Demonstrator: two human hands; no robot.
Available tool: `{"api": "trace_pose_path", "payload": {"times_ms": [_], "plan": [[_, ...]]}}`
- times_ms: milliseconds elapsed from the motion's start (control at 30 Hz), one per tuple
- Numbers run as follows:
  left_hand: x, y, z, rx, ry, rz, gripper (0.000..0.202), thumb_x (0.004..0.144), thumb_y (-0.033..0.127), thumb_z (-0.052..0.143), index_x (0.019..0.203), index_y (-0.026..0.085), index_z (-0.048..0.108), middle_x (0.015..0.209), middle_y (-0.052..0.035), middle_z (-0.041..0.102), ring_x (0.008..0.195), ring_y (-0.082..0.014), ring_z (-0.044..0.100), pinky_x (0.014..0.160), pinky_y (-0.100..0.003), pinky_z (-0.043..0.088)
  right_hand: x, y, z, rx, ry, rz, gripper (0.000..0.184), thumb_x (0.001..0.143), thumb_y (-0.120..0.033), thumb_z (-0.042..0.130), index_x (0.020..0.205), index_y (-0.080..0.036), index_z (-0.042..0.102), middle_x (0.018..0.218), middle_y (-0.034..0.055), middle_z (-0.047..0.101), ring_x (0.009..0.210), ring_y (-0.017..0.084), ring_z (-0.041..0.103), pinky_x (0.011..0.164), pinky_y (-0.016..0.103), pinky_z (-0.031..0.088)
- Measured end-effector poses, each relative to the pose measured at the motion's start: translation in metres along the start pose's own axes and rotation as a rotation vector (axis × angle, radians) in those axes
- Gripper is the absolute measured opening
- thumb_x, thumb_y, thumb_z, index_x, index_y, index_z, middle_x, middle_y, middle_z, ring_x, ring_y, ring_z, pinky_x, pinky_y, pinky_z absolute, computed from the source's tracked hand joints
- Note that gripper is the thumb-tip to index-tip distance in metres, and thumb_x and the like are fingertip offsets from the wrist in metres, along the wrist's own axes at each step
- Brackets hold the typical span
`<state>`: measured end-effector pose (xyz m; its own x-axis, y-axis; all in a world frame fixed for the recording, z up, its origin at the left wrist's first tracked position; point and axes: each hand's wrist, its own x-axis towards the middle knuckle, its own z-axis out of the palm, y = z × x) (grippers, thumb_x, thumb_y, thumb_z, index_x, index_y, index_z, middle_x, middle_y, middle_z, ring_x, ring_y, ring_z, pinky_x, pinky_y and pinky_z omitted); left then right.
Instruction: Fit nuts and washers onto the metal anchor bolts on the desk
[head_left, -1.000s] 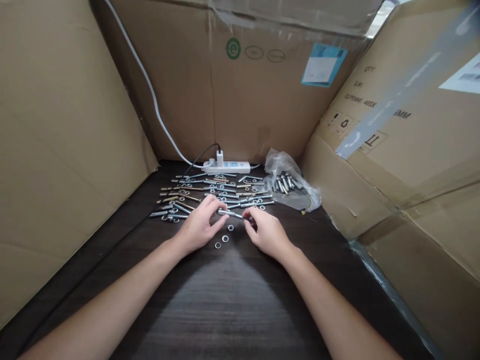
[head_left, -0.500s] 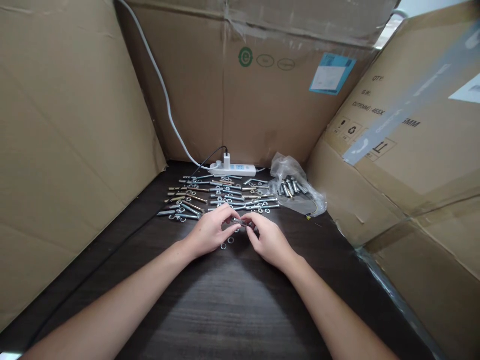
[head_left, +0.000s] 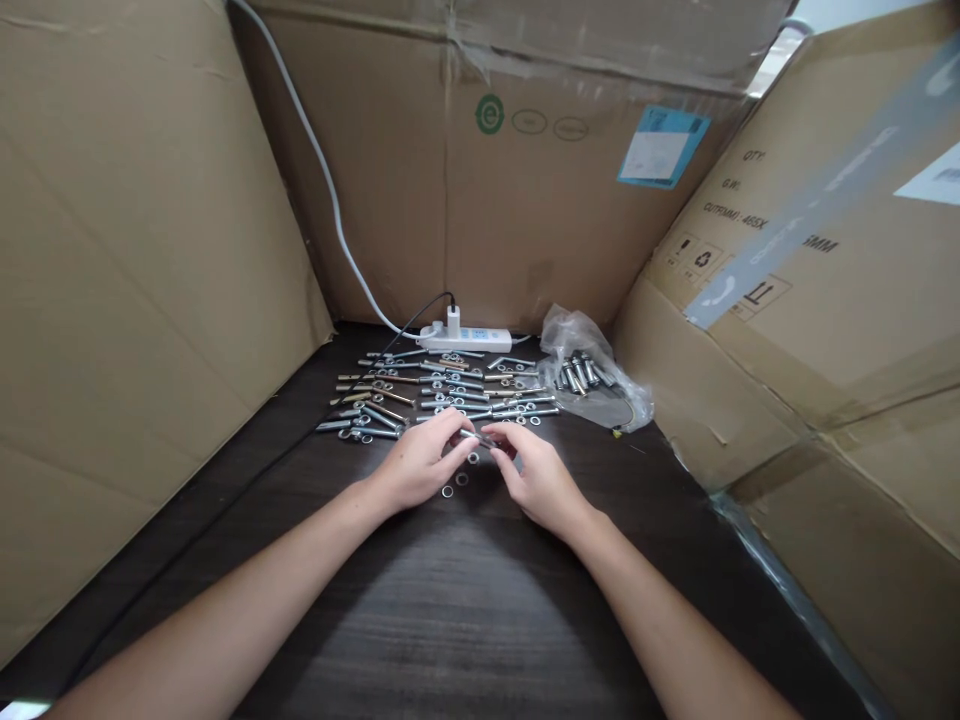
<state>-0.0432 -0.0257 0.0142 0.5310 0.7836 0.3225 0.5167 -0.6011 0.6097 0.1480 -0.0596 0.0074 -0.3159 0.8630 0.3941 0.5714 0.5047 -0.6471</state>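
Between my fingertips is a small metal bolt (head_left: 477, 436), mostly covered by the fingers. My left hand (head_left: 429, 462) pinches its left end with thumb and forefinger. On its right end, my right hand (head_left: 536, 475) has closed its thumb and fingers. Just below the hands, a few loose washers (head_left: 461, 480) lie on the dark table (head_left: 465, 600). Beyond the hands, rows of bolts (head_left: 450, 392) in silver and brass tones are laid out, with nuts and washers among them.
A clear plastic bag (head_left: 574, 335) with several metal bolts sits at the back right. Behind the rows stands a white power strip (head_left: 480, 340) with a plug in it. A black cable (head_left: 225, 495) crosses the table's left side. Cardboard walls (head_left: 525, 220) enclose the table.
The bolt between my hands has turned slightly and shows more at its left end. My fingers have shifted a little, uncovering more of the upper loose washer.
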Motion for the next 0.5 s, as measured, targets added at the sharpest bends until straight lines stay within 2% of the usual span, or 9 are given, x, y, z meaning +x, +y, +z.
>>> {"api": "trace_pose_path", "payload": {"times_ms": [133,333,500], "plan": [[0.0003,0.0000,-0.0036,0.029,0.002,0.024,0.023,0.095,0.033,0.037,0.090,0.019,0.054,0.084,-0.0013,0.054,0.076,-0.0145,0.051,0.071,-0.026,0.042,0.0007,0.0007,-0.0031,-0.029,0.000,-0.007,0.029,0.086,-0.013,0.046,0.113,-0.020,0.054,0.106,0.0056,0.062,0.093,0.017,0.058,0.084,0.029,0.046],[-0.0015,0.0031,-0.0030,0.038,-0.030,0.065,0.021,0.094,0.031,0.039,0.096,0.020,0.056,0.089,-0.0026,0.055,0.080,-0.0154,0.053,0.075,-0.027,0.043,-0.0004,-0.0045,-0.0045,-0.061,-0.060,0.042,0.032,0.087,-0.018,0.045,0.118,-0.021,0.050,0.106,0.0059,0.059,0.088,0.017,0.057,0.081,0.030,0.046],[-0.0017,0.0051,-0.0033,0.025,-0.051,0.082,0.019,0.092,0.031,0.041,0.097,0.020,0.056,0.088,-0.0022,0.056,0.079,-0.0151,0.053,0.073,-0.026,0.043,-0.0016,-0.0029,-0.0035,-0.067,-0.159,0.031,0.021,0.092,-0.022,0.039,0.106,-0.021,0.054,0.099,0.0048,0.060,0.089,0.017,0.056,0.081,0.029,0.044]]}}
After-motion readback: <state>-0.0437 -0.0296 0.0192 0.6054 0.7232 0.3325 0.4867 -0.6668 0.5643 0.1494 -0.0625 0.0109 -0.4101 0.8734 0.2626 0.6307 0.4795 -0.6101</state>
